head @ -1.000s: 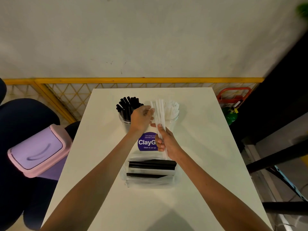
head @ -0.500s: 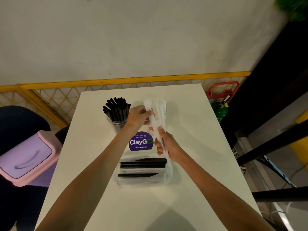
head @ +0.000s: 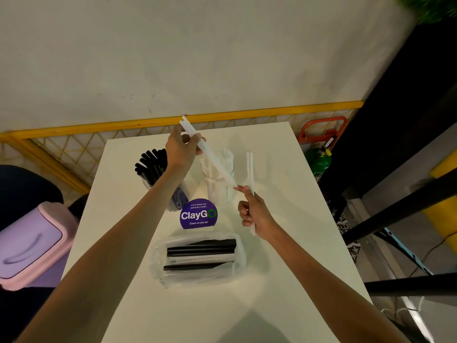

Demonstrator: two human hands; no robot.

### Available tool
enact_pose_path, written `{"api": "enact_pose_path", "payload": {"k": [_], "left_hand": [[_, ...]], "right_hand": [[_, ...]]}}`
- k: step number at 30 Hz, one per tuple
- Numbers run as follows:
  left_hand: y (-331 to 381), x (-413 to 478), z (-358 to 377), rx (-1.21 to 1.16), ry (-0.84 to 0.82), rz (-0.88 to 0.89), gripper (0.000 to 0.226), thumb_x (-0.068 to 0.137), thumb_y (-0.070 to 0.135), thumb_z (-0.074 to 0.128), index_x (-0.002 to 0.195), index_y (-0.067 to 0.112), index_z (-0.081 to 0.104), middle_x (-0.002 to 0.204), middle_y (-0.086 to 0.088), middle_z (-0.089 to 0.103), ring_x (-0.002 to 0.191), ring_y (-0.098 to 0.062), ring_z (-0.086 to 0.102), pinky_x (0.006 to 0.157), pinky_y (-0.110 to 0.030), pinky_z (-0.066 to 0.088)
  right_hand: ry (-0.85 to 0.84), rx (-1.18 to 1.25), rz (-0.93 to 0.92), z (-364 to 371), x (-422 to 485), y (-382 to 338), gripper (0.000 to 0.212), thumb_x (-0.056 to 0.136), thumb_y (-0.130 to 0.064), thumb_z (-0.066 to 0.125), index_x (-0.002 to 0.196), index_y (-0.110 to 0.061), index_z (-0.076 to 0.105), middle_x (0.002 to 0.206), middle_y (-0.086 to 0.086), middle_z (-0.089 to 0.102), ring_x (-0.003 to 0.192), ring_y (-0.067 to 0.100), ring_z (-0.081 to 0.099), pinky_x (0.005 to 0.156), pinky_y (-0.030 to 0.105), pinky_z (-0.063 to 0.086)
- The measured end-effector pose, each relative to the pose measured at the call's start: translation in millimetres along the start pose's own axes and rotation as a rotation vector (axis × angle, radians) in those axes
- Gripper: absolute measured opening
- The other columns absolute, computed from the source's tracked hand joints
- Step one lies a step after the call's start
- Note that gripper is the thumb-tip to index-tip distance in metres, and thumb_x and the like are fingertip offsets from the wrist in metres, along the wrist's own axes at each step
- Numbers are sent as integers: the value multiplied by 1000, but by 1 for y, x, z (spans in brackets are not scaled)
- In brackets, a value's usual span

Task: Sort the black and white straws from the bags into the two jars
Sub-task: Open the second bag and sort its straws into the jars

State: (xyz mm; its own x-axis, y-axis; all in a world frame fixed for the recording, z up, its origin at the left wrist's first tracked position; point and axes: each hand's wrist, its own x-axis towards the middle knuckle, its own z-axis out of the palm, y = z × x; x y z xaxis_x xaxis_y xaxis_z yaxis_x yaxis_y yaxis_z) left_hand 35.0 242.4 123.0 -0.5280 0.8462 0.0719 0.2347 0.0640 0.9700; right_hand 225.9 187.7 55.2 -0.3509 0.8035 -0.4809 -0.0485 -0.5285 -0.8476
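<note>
My left hand (head: 181, 151) pinches a few white straws (head: 210, 157) that slant down over the clear jar of white straws (head: 218, 180). To the right, my right hand (head: 254, 214) grips two more white straws (head: 250, 174) held upright, its forefinger touching the low end of the left hand's straws. A second jar packed with black straws (head: 150, 169) stands left of the white one, partly behind my left forearm. In front lies a clear plastic bag (head: 197, 259) with black and white straws on the white table (head: 284, 243).
A round purple ClayGo sign (head: 198, 214) stands between the jars and the bag. A pink and purple bin (head: 29, 246) sits left of the table. A yellow mesh railing (head: 74, 147) runs behind, with a green cylinder (head: 320, 163) and dark furniture at right.
The one bundle has split: my left hand lifted a few white straws up and back over the white jar, while my right hand moved right and down with two straws.
</note>
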Motion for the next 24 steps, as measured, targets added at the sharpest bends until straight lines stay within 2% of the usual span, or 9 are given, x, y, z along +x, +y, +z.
{"api": "enact_pose_path", "payload": {"k": [6, 10, 12, 15, 18, 20, 22, 24], "left_hand": [[-3, 13, 7, 112, 91, 95, 29, 92, 12, 55, 116, -1, 45, 105, -17, 66, 89, -24, 67, 67, -25, 57], [-5, 21, 8, 257, 118, 210, 27, 93, 13, 53, 112, -3, 43, 100, -17, 69, 85, -29, 68, 67, -32, 56], [-5, 18, 11, 302, 93, 269, 29, 94, 14, 53, 114, -3, 42, 99, -15, 70, 81, -28, 68, 69, -37, 56], [-6, 9, 19, 354, -1, 369, 43, 93, 14, 53, 131, 7, 34, 95, -16, 69, 72, -26, 66, 62, -32, 54], [-12, -2, 26, 484, -116, 487, 63, 94, 12, 50, 146, 16, 15, 71, -17, 62, 54, -25, 59, 50, -33, 50], [-18, -10, 30, 578, -165, 513, 66, 95, 13, 48, 148, 20, 8, 63, -16, 58, 50, -25, 55, 49, -35, 49], [-25, -17, 34, 626, -193, 514, 62, 96, 15, 47, 148, 21, 14, 64, -15, 56, 53, -27, 55, 51, -36, 49], [-34, -23, 37, 626, -182, 542, 53, 96, 15, 47, 145, 18, 27, 64, -8, 52, 53, -26, 53, 48, -32, 46]], "right_hand": [[22, -8, -23, -11, 9, -1, 38, 100, -43, 33, 121, -21, 56, 42, -8, 33, 34, 3, 24, 34, 14, 23], [20, 2, -1, -12, 14, -2, 39, 100, -45, 31, 114, -20, 58, 42, -9, 29, 34, 3, 22, 34, 15, 20], [5, 24, 25, -11, 15, -3, 42, 100, -48, 26, 105, -22, 58, 41, -9, 28, 34, 3, 22, 34, 15, 19], [-16, 99, 71, -8, 18, -3, 39, 101, -43, 22, 97, -20, 53, 40, -9, 29, 31, 3, 21, 33, 15, 18], [-11, 87, 70, -4, 19, -3, 29, 101, -34, 25, 93, -18, 47, 41, -9, 29, 32, 4, 20, 33, 16, 18], [-7, 57, 38, -3, 19, -3, 25, 101, -30, 26, 93, -17, 46, 42, -9, 30, 33, 4, 20, 33, 16, 18], [-7, 44, 5, -4, 20, -3, 24, 102, -30, 29, 92, -18, 47, 43, -9, 31, 33, 4, 21, 34, 15, 18], [-12, 44, -21, -5, 20, -3, 25, 102, -31, 32, 90, -19, 50, 43, -9, 32, 33, 4, 22, 34, 15, 19]]}}
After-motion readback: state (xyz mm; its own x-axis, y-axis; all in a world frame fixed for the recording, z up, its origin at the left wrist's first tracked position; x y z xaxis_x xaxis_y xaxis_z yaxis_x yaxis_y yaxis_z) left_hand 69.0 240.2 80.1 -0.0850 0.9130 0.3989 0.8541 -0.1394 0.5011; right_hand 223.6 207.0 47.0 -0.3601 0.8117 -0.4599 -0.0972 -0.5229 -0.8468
